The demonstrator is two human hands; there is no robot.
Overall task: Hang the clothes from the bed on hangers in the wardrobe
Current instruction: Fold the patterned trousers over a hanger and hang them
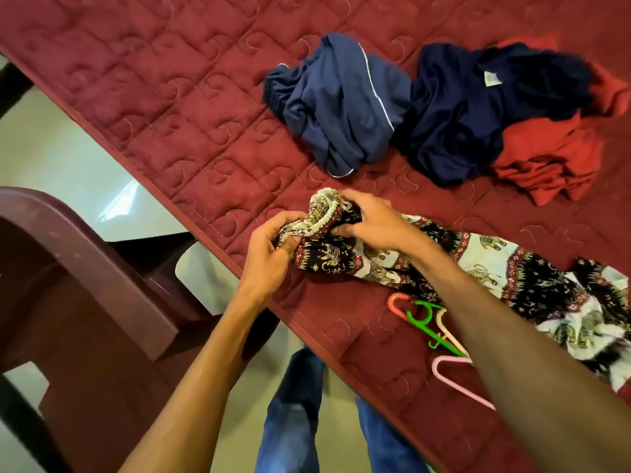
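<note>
A black, white and red elephant-print garment (485, 268) lies stretched along the near edge of the bed (170, 107). My left hand (266, 247) and my right hand (368, 223) both grip its bunched elastic end (322, 213). Under my right forearm lie plastic hangers: a green one (425, 319), a pink one (454, 377) and a pale one, partly hidden. Farther back on the bed sit blue shorts with white piping (341, 107), a navy garment (478, 107) and a red garment (553, 165).
The bed has a dark red quilted cover; its edge runs diagonally from upper left to lower right. A dark brown plastic chair (85, 285) stands at the left beside the bed on a pale tiled floor (61, 158). My legs in blue jeans (300, 411) show below.
</note>
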